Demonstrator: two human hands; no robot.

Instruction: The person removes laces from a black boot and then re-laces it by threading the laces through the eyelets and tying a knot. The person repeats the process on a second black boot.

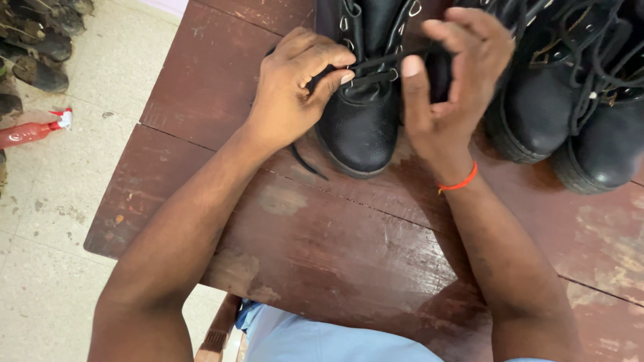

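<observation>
At table centre, the left hand (295, 84) is seen pinched shut on a black lace (372, 67), thumb and forefinger closed over it at the eyelets of a black boot (362, 121). The right hand (446, 87) is held half open against the boot's other side, fingers curled and apart, thumb upright beside the lacing; whether a lace end is gripped there cannot be told. A loose lace tail (310, 164) is trailed onto the worn red-brown table (322, 234). The step is judged to be lacing, midway up the eyelets. Steady tension and a clean feed through the next eyelet would be called for. Two more black boots (570, 121) are stood just beside. A red spray bottle (33, 131) is left on the floor, well apart.
</observation>
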